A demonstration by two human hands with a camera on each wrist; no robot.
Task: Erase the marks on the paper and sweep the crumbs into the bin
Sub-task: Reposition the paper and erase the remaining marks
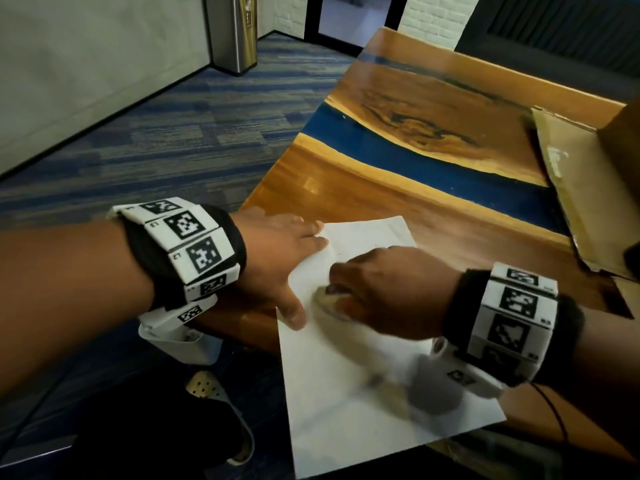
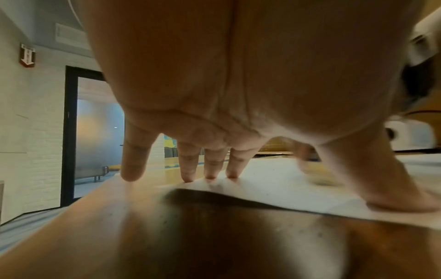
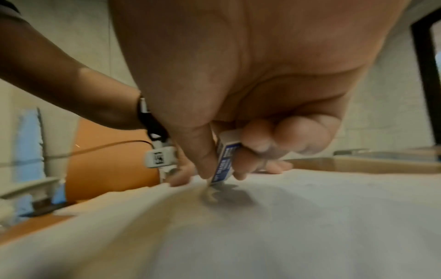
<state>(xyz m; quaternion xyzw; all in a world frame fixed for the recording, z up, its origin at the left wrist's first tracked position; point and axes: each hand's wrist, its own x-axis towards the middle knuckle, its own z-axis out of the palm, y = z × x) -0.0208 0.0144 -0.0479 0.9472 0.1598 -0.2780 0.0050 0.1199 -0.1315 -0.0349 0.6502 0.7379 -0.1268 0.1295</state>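
A white sheet of paper (image 1: 363, 393) lies at the near edge of the wood-and-blue table (image 1: 381, 174), its near part hanging past the edge. My left hand (image 1: 277, 258) lies flat with fingers spread, thumb and fingertips pressing the paper's left edge (image 2: 274, 181). My right hand (image 1: 374, 289) pinches a white eraser with a blue sleeve (image 3: 225, 158), its tip down on the paper (image 3: 286, 226) and blurred by motion. The paper buckles slightly beside the eraser. Faint marks show near the sheet's top.
An open cardboard box (image 1: 581, 188) lies on the table at the right. A metal bin (image 1: 235, 32) stands on the carpet at the far left. My shoe (image 1: 221, 403) is under the table edge.
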